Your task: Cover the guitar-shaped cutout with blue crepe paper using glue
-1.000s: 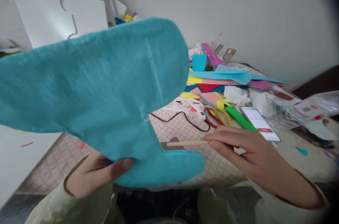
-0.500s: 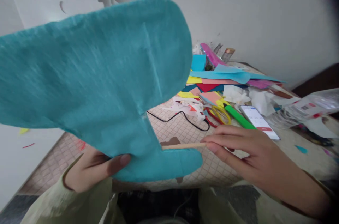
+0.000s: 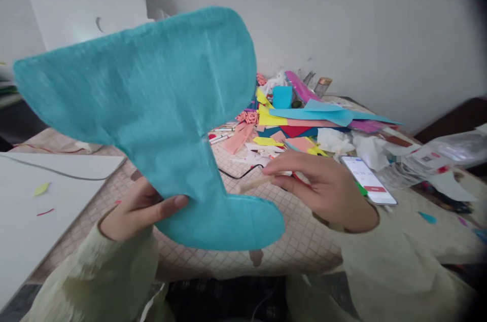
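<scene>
A large teal paper shape (image 3: 171, 109), wide at the top with a rounded foot at the lower right, is held up in front of me. My left hand (image 3: 142, 210) grips its lower left edge, the thumb on the front and the fingers hidden behind. Just above the foot, my right hand (image 3: 323, 187) pinches a thin pale wooden stick (image 3: 254, 184) between thumb and fingertips. The stick points left, its tip close to the paper's inner edge; whether they touch is not clear.
Coloured paper (image 3: 327, 111) and white tissues (image 3: 337, 140) are heaped at the back right. A lit phone (image 3: 368, 180) lies beside a clear plastic bottle (image 3: 429, 157). At the left is a white board (image 3: 57, 200) with small scraps; a black cable (image 3: 239, 175) runs behind the teal shape.
The teal shape now appears smaller, with its left end in view. My right hand and the stick have moved up and left, lifting off the foot's top edge.
</scene>
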A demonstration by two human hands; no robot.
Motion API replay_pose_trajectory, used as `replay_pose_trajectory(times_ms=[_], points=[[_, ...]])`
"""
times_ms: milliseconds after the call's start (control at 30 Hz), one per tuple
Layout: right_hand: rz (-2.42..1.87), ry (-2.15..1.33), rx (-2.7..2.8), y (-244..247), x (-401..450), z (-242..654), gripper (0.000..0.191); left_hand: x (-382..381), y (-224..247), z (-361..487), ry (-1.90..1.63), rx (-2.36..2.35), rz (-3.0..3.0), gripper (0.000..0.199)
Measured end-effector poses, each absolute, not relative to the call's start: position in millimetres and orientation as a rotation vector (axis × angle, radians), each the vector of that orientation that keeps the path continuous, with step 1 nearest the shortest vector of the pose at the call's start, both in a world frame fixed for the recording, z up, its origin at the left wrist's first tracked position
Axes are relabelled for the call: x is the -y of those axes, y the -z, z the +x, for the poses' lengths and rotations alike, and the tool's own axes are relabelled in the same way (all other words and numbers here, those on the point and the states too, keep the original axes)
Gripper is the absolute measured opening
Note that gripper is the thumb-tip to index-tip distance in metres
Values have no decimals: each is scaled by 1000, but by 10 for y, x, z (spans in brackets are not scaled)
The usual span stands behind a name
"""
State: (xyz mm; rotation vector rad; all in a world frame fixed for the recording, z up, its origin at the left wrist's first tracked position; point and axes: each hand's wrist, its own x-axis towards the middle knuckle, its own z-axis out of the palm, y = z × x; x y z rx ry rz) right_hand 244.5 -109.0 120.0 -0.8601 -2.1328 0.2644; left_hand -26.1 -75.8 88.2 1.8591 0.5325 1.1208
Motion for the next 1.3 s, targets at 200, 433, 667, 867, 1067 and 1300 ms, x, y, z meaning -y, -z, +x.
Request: replay_pose_trajectory(times_ms=[200,433,667,867,1067,1300], points=[[-615,-240,2279,-1170,891,2317,23,525,-898,-300,-1056,-472,2044,21],[-640,-247,2243,-1145,846,2270,19,452,-907,-275,-1239,-442,1908,25],[-651,-85,2300,-1143,820,2257,25,448,-799,-253,-1262,-537,1826,31],[-654,10,2311,-1099,880,2259,28,435,-758,-266,-1238,-518,1860,30],[-799,142,2419,-1102,1020,2256,29,430,-778,-259,-1254,-498,1915,27],[-814,80,2477,-1119,1080,2274,31,428,-782,-261,-1253,-496,1931,23]])
